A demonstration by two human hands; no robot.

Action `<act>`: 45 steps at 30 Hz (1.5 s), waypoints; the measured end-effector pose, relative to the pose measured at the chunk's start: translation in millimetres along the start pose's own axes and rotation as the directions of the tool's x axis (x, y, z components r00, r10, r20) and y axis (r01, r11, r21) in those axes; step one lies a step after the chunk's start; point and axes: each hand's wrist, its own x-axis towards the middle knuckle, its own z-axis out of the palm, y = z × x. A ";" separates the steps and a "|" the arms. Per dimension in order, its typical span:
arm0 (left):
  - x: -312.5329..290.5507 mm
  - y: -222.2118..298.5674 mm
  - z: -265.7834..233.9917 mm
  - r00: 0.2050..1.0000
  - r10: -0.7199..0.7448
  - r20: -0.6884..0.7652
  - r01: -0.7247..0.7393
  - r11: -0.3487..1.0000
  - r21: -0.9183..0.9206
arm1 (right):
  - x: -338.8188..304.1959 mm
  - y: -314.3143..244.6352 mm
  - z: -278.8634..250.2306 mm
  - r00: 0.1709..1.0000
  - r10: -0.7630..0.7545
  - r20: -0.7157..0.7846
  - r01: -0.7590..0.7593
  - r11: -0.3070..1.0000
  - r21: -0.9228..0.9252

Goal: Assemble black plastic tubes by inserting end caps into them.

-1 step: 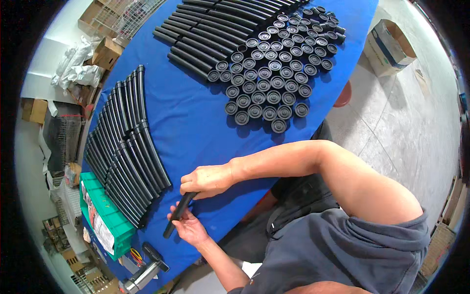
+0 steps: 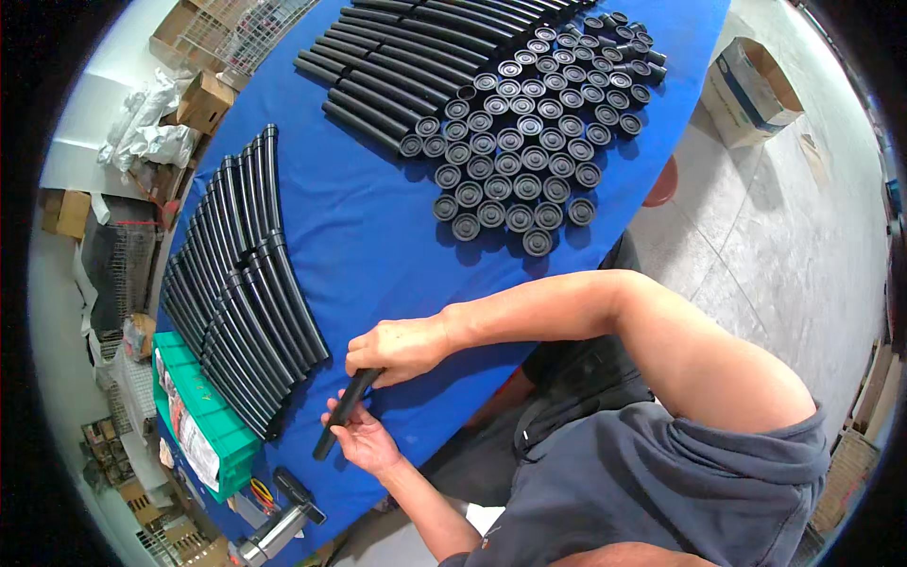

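Between my two hands is a short black tube [image 2: 350, 399], slanting down to the left above the blue table. My right hand [image 2: 402, 350] is closed round its upper end and hides that end. Lower down, my left hand [image 2: 367, 442] grips the same tube with its fingers and thumb, and the tube's lower end sticks out past them. Left of my hands, black tubes [image 2: 250, 274] with collared upper ends lie side by side in two overlapping rows. Round black caps [image 2: 510, 165] with ringed faces cover the far right of the table, beside more black tubes [image 2: 397, 57].
A green box [image 2: 203, 411] stands at the table's left edge. Near it lie red-and-yellow handles [image 2: 262, 493] and a tool with a black head and silvery shaft [image 2: 300, 498]. The blue cloth [image 2: 378, 246] covers the table. A cardboard box [image 2: 751, 94] stands on the floor, right.
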 end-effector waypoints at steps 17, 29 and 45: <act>1.7 -3.0 9.8 0.998 -0.007 -0.067 0.010 0.999 0.045 | -0.8 -2.0 4.7 0.999 -0.020 -0.045 0.021 0.999 0.034; 0.0 0.9 2.7 0.999 -0.026 0.036 0.026 0.999 -0.019 | 7.0 -16.5 -9.7 0.865 0.424 0.269 -0.500 0.775 0.386; -0.9 -3.4 6.4 0.999 -0.007 0.037 0.005 0.999 0.042 | -2.3 5.5 14.7 0.993 0.114 -0.031 -0.108 0.984 0.144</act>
